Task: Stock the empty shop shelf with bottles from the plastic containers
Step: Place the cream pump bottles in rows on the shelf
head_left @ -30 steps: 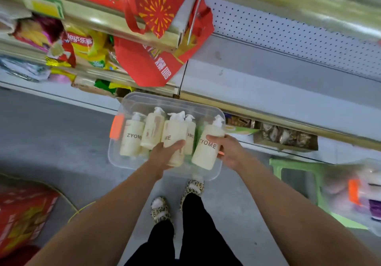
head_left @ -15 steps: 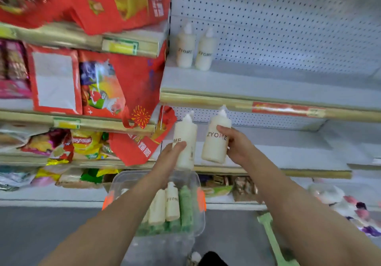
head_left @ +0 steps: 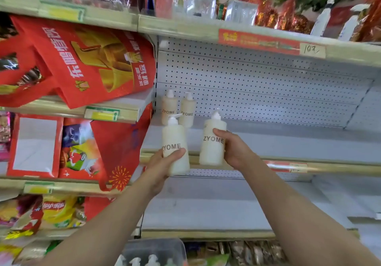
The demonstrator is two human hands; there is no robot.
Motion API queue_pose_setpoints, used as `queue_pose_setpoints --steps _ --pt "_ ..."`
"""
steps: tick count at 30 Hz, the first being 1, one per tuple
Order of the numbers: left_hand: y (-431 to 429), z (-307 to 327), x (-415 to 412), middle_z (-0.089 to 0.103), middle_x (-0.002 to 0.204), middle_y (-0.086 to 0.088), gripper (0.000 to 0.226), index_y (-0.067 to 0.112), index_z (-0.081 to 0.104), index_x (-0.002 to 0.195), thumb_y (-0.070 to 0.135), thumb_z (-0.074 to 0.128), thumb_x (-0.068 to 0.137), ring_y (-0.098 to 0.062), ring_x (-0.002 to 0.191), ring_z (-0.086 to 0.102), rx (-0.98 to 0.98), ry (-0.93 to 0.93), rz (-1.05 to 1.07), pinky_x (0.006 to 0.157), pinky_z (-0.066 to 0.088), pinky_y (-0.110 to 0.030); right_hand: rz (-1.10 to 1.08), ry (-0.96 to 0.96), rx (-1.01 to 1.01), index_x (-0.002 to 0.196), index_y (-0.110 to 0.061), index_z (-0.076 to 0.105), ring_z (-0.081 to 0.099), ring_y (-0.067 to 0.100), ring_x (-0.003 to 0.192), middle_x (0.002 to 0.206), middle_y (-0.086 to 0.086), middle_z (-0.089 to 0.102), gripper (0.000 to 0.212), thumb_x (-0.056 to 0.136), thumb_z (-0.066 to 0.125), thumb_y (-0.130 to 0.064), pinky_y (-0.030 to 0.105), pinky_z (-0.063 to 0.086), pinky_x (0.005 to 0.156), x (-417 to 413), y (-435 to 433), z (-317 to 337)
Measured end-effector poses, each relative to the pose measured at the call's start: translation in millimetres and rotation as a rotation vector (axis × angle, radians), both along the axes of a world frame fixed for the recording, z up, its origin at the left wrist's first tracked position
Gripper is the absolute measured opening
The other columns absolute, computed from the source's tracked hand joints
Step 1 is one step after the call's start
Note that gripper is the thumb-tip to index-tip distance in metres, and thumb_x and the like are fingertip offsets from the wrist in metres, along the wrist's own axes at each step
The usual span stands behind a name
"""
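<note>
My left hand (head_left: 159, 167) grips a cream ZYOME pump bottle (head_left: 175, 142) upright, in front of the grey shelf's (head_left: 288, 142) gold front edge. My right hand (head_left: 235, 148) holds a second cream ZYOME bottle (head_left: 212, 142) upright just to its right, at the same height. Two more ZYOME bottles (head_left: 169, 106) (head_left: 187, 110) stand side by side at the shelf's back left corner against the perforated white back panel. The clear plastic container (head_left: 152, 251) with several bottle tops showing sits at the bottom edge, below my arms.
Red gift bags (head_left: 88, 63) and boxed goods fill the shelves to the left, close to the shelf's left end. Snack packets (head_left: 59, 212) lie lower left. A gold-edged shelf (head_left: 247, 36) with red decorations runs overhead. Another grey shelf (head_left: 206, 206) lies below.
Both hands lifted a bottle each out of the container and raised them to the shelf's front edge. My view tilted up from the floor to the shelves.
</note>
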State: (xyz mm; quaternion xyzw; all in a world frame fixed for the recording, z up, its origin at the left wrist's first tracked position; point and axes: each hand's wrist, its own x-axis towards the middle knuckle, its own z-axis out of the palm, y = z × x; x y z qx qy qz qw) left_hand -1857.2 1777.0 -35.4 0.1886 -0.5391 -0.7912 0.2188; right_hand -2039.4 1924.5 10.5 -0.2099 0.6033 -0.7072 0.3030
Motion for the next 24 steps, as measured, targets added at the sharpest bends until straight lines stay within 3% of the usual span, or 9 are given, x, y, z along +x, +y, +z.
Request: queue_pose_setpoints --steps 6,11,15,20,24 --pt "-19.2 18.8 -33.4 0.072 0.107 -0.008 0.032 0.018 0.064 0.11 0.024 0.076 0.081 -0.027 0.097 0.068 -0.013 -0.004 0.096 0.085 0.056 -0.049 0.021 -0.022 -0.012 0.127 -0.008 0.062 0.067 0.031 0.107 0.112 0.012 0.072 0.069 0.065 0.083 -0.031 0.052 0.05 0.103 -51.0 -35.5 12.3" --pt "-44.5 16.0 -41.2 0.071 0.113 -0.009 0.047 0.022 0.063 0.118 0.037 0.079 0.076 -0.025 0.1 0.068 -0.009 0.024 0.115 0.08 0.057 -0.045 0.09 0.013 -0.035 0.122 -0.008 0.064 0.067 0.026 0.099 0.106 0.008 0.073 0.049 0.078 0.079 -0.021 0.043 0.054 0.091 -74.5 -73.8 16.3" --pt "-55.9 13.8 -36.8 0.069 0.117 -0.012 0.05 0.017 0.057 0.127 0.032 0.071 0.081 -0.024 0.097 0.067 0.007 0.038 0.079 0.077 0.058 -0.041 0.118 0.036 -0.031 0.124 -0.009 0.062 0.068 0.028 0.105 0.115 0.01 0.073 0.062 0.066 0.083 -0.02 0.039 0.055 0.084 -80.9 -110.0 11.1" --pt "-64.9 7.4 -30.1 0.07 0.115 -0.013 0.055 0.018 0.061 0.124 0.041 0.073 0.075 -0.029 0.099 0.068 -0.031 0.016 0.034 0.076 0.056 -0.045 0.133 0.099 0.0 0.122 -0.013 0.056 0.067 0.023 0.106 0.113 0.005 0.071 0.057 0.074 0.082 0.003 0.039 0.055 0.091 -80.3 -151.9 1.0" --pt "-66.6 6.2 -23.2 0.07 0.107 -0.015 0.054 0.014 0.062 0.121 0.038 0.073 0.074 -0.031 0.092 0.067 -0.025 0.027 0.051 0.071 0.056 -0.047 0.139 0.187 0.037 0.128 -0.025 0.051 0.064 0.023 0.113 0.12 0.002 0.068 0.08 0.061 0.092 -0.01 0.047 0.05 0.103 -77.0 -178.8 -7.9"
